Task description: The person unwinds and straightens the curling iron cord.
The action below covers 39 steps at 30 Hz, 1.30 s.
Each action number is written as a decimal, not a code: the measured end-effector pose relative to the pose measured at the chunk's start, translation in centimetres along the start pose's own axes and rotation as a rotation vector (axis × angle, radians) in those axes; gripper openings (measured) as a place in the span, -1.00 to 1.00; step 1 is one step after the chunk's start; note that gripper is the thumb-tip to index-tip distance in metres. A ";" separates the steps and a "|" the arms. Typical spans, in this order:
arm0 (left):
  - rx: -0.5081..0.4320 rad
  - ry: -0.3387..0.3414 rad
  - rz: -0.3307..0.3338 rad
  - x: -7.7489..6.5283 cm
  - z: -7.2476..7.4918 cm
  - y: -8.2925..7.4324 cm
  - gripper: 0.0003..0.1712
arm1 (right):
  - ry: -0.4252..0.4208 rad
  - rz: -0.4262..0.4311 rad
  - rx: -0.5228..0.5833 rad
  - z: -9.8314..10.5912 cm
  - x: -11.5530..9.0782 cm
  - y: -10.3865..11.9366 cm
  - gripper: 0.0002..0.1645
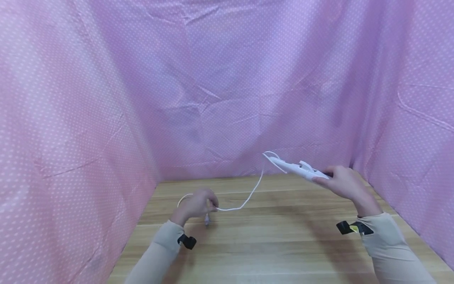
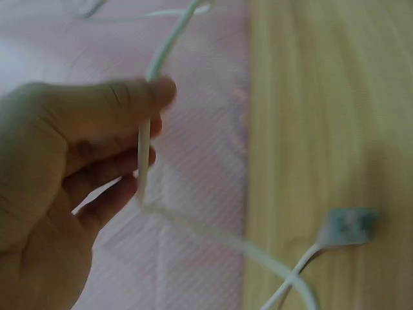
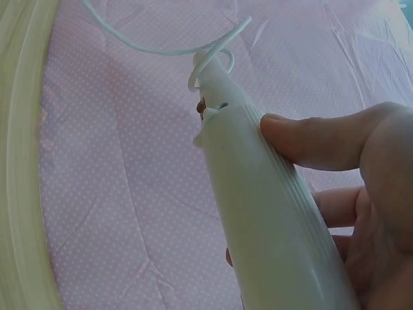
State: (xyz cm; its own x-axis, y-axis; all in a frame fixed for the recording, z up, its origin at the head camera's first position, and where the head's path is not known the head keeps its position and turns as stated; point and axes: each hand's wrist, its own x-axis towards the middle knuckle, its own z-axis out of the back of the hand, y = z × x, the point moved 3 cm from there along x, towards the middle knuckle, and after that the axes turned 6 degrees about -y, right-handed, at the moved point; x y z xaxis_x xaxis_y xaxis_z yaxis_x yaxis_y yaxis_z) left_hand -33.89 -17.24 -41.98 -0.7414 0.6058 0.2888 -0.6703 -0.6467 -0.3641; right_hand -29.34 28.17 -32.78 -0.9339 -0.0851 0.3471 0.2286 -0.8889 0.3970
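My right hand (image 1: 342,183) grips a white tapered handheld device (image 1: 305,170) above the table, its narrow end pointing up and to the left. Ridges run along the device's body (image 3: 258,194) in the right wrist view, beside the thumb. A thin white cord (image 1: 248,197) loops about the narrow end and sags across to my left hand (image 1: 200,203). There the thumb and fingers pinch the cord (image 2: 144,155), as the left wrist view shows. Below that hand dangles the cord's blocky pale plug (image 2: 348,226), blurred; its exact type cannot be made out.
A light wood-grain table (image 1: 248,244) lies under both hands. Pink cloth with white dots (image 1: 227,98) hangs behind it and along both sides. Dark camera mounts (image 1: 188,241) are strapped at the wrists over beige sleeves (image 1: 386,236).
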 end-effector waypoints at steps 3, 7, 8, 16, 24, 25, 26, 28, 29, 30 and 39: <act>0.135 0.003 -0.065 0.2 -2.3 -0.4 -0.88 | 0.000 0.000 0.015 0.0 0.0 0.2 -0.39; 0.222 -0.031 -0.105 0.2 -5.0 -0.5 -0.84 | -0.009 0.016 0.036 -0.1 -0.1 0.3 -0.45; 0.206 -0.036 -0.095 0.2 -5.5 -0.6 -0.83 | -0.011 0.022 0.041 -0.2 -0.1 0.3 -0.46; 0.197 -0.077 0.082 -0.5 -8.9 -0.6 -0.81 | -0.003 0.061 0.089 -0.3 0.0 0.9 -0.50; 0.178 -0.090 0.122 -0.5 -10.6 -0.5 -0.88 | -0.004 0.058 0.137 -0.2 0.0 1.3 -0.49; 0.183 -0.094 0.114 -0.5 -10.8 -0.5 -0.86 | -0.003 0.061 0.145 -0.2 0.0 1.3 -0.50; 0.191 -0.098 0.106 -0.5 -10.9 -0.5 -0.86 | -0.002 0.060 0.153 -0.1 -0.1 1.4 -0.51; 0.212 -0.106 0.088 -0.4 -11.1 -0.5 -0.84 | -0.001 0.061 0.168 0.0 -0.1 1.6 -0.54; 0.226 -0.112 0.081 -0.4 -11.2 -0.6 -0.83 | -0.002 0.063 0.173 0.0 -0.2 1.7 -0.55; 0.231 -0.118 0.078 -0.3 -11.2 -0.7 -0.83 | -0.001 0.065 0.176 0.0 -0.2 1.8 -0.55; 0.187 -0.091 0.119 -0.2 -10.4 -1.8 -0.74 | 0.012 0.085 0.200 -0.3 -0.2 2.0 -0.55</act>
State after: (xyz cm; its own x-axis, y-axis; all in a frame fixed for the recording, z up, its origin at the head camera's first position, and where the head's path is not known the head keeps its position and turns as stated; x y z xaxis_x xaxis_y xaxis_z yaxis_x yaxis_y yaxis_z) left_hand -32.22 -11.36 -50.64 -0.8097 0.4818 0.3351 -0.5666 -0.7904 -0.2327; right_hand -28.79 26.31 -32.27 -0.9118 -0.1625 0.3772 0.3558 -0.7711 0.5281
